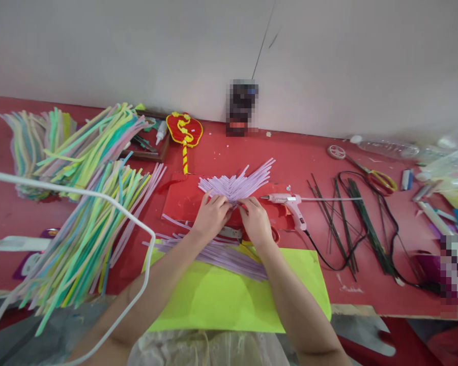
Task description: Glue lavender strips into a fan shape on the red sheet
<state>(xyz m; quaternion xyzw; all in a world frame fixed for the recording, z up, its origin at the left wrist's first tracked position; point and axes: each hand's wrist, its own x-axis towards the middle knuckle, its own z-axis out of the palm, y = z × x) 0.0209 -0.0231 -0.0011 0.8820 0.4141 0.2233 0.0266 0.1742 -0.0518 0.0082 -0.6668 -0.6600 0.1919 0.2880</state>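
Lilac pipe cleaners, laid in a V-shaped fan (pixel 234 184), spread upward over a red board (pixel 179 203). At the fan's lower point, my left hand (pixel 210 216) has its fingers closed on the left side. My right hand (pixel 256 219) pinches the same point from the right, its fingertips close to the left ones. What lies right under the fingertips is hidden. A pink glue gun (pixel 290 199) with a glue stick in its back rests just right of my right hand. Below my hands, loose lilac pipe cleaners (pixel 229 260) lie across a yellow-green mat (pixel 229 305).
Bundles of multicoloured pipe cleaners (pixel 87 229) cover the left, with a white cable (pixel 137 218) crossing in front. A red-and-yellow fan ornament (pixel 184 131) lies behind the board. Rightward are dark stem wires (pixel 366 229), scissors (pixel 379 180) and plastic bottles (pixel 389 148).
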